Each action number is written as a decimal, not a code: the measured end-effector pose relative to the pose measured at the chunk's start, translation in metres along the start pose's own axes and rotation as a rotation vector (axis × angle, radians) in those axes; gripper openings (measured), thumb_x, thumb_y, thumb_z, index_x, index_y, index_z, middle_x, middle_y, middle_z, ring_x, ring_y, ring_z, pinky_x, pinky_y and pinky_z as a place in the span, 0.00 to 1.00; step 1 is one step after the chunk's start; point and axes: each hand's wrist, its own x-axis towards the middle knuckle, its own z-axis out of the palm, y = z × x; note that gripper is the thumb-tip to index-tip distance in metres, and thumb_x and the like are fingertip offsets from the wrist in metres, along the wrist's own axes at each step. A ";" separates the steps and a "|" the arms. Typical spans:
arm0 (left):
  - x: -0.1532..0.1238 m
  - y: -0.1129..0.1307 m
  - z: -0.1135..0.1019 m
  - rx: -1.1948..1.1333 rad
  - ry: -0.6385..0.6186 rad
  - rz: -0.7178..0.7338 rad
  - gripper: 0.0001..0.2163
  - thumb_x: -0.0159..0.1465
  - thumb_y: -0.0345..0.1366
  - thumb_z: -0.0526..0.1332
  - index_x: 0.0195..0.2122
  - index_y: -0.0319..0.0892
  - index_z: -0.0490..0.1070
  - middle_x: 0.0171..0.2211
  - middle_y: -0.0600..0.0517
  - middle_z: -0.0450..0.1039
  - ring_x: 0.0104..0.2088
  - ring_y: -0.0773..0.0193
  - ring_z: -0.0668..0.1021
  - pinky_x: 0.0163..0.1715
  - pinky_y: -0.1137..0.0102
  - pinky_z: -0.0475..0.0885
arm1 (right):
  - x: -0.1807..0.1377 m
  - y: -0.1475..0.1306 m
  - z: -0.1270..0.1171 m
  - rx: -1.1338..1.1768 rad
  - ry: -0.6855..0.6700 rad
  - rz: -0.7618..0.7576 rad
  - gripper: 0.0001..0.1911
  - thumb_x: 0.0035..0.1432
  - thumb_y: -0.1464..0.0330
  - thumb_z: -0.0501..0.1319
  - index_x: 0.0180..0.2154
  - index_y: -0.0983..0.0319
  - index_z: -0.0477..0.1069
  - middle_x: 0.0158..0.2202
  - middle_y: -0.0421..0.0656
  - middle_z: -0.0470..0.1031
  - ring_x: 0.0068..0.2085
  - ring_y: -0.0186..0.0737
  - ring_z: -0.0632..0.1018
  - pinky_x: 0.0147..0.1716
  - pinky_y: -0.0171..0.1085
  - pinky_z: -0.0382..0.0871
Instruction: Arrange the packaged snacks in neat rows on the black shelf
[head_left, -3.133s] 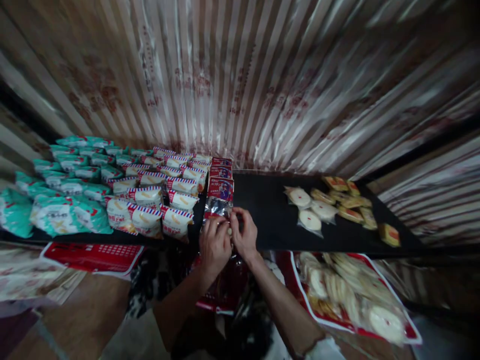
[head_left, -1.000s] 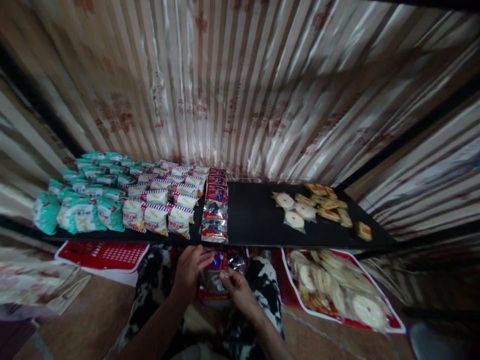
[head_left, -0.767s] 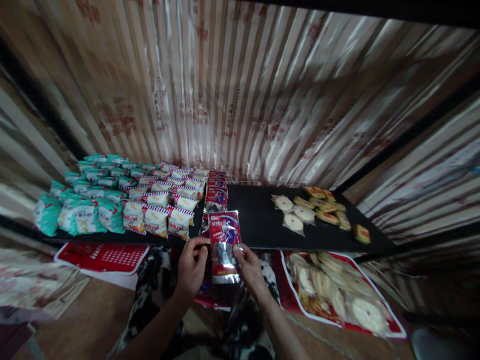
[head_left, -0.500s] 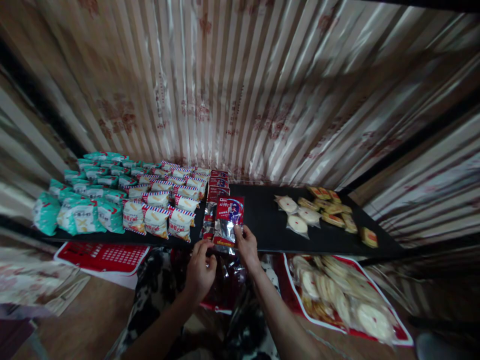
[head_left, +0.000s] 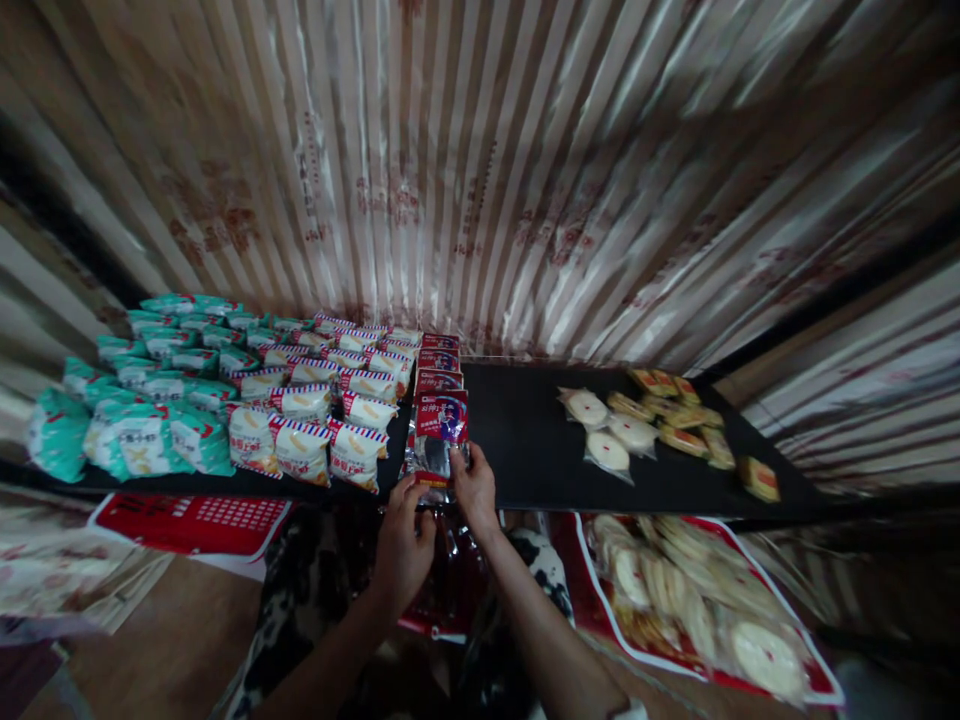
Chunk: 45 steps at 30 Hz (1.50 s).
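Observation:
A red snack packet (head_left: 442, 425) with a dark window lies at the front of a column of matching red packets (head_left: 439, 358) on the black shelf. My right hand (head_left: 475, 490) grips its lower right edge, thumb on top. At its lower left corner is my left hand (head_left: 405, 545), closed, with curled fingers against the packet's bottom edge. Just left of the column stand white snack bags (head_left: 301, 448) with red and blue striped tops. Beyond them are teal snack bags (head_left: 142, 440) in rows.
On the black shelf (head_left: 517, 440), to the right, lie round white packaged cakes (head_left: 607, 452) and small yellow packets (head_left: 684, 442). Below the shelf, a red tray (head_left: 821, 680) holds more packaged rounds. A red printed sheet (head_left: 187, 522) is below left. Striped curtain (head_left: 480, 180) hangs behind.
The red packet has moved left and settled in line with the column. My right hand has shifted left with it, and my left hand now meets its lower corner. The view has shifted slightly.

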 end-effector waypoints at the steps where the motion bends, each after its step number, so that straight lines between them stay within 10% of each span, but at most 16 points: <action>1: 0.000 -0.001 0.001 0.006 0.002 0.010 0.15 0.58 0.26 0.50 0.44 0.40 0.67 0.51 0.42 0.65 0.54 0.57 0.69 0.50 0.58 0.70 | 0.000 0.000 0.001 -0.044 0.023 -0.012 0.24 0.55 0.54 0.50 0.44 0.65 0.69 0.38 0.49 0.74 0.37 0.44 0.74 0.39 0.40 0.66; 20: 0.034 0.019 0.006 0.400 0.005 0.257 0.16 0.62 0.27 0.48 0.50 0.34 0.67 0.56 0.41 0.62 0.59 0.54 0.60 0.56 0.57 0.63 | -0.008 0.023 0.006 -0.170 0.080 -0.152 0.30 0.59 0.54 0.47 0.55 0.68 0.60 0.55 0.56 0.64 0.57 0.49 0.63 0.55 0.50 0.57; 30: 0.087 0.042 0.040 0.639 -0.183 0.119 0.25 0.62 0.41 0.52 0.60 0.41 0.58 0.64 0.42 0.49 0.64 0.47 0.48 0.60 0.48 0.47 | 0.038 -0.003 -0.018 -0.083 0.240 -0.327 0.24 0.61 0.60 0.45 0.53 0.65 0.62 0.56 0.53 0.62 0.58 0.44 0.62 0.56 0.48 0.57; 36: 0.084 0.028 0.054 0.719 -0.252 0.090 0.26 0.61 0.49 0.52 0.59 0.47 0.59 0.62 0.45 0.56 0.64 0.45 0.51 0.59 0.41 0.42 | 0.094 -0.049 0.005 -0.422 -0.068 -0.542 0.21 0.60 0.66 0.47 0.51 0.63 0.67 0.57 0.50 0.65 0.61 0.45 0.58 0.59 0.48 0.52; 45: 0.085 0.031 0.058 0.800 -0.308 0.067 0.23 0.58 0.40 0.55 0.56 0.47 0.63 0.63 0.44 0.52 0.63 0.41 0.51 0.55 0.37 0.46 | 0.138 -0.064 0.050 -0.709 -0.348 -0.171 0.33 0.55 0.52 0.53 0.61 0.52 0.53 0.67 0.45 0.42 0.64 0.64 0.41 0.54 0.62 0.47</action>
